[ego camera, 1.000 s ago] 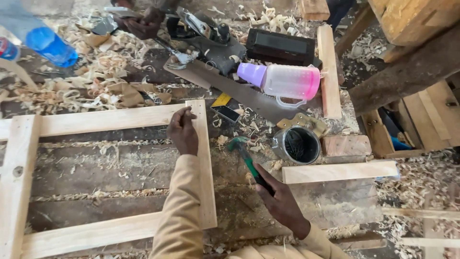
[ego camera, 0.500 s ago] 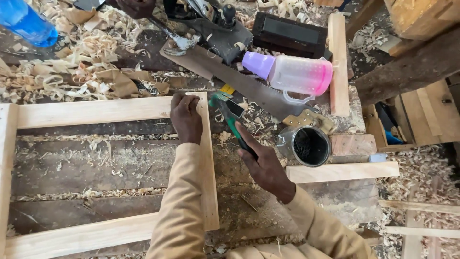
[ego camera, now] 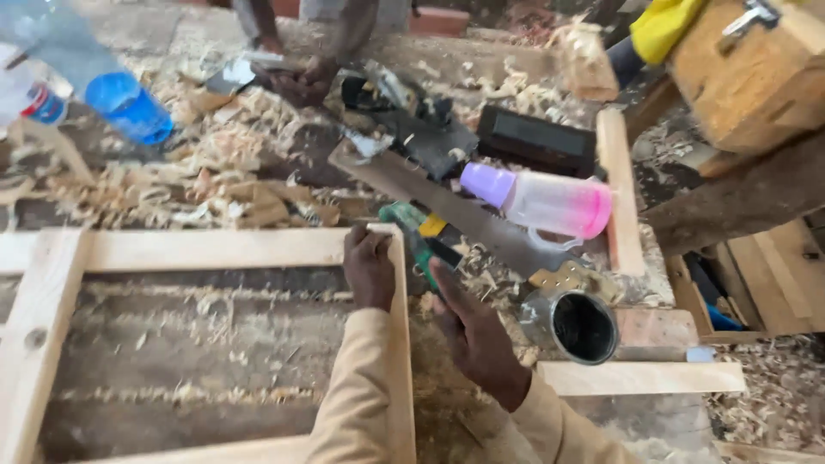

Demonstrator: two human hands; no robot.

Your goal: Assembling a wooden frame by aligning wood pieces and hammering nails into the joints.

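The left hand (ego camera: 369, 268) presses its fingers flat on the frame (ego camera: 215, 249) corner while the right hand (ego camera: 473, 331) closes around a green tool (ego camera: 412, 230) just beyond them, so a slip could catch those fingers or knock the nearby tin (ego camera: 577, 325).

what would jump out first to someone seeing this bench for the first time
The pale wooden frame fills the lower left, with the left hand resting on its top right corner. Beside it the right hand holds a green-handled tool. Behind them a pink and purple plastic jug lies on its side across a saw blade, with wood shavings heaped to the left.
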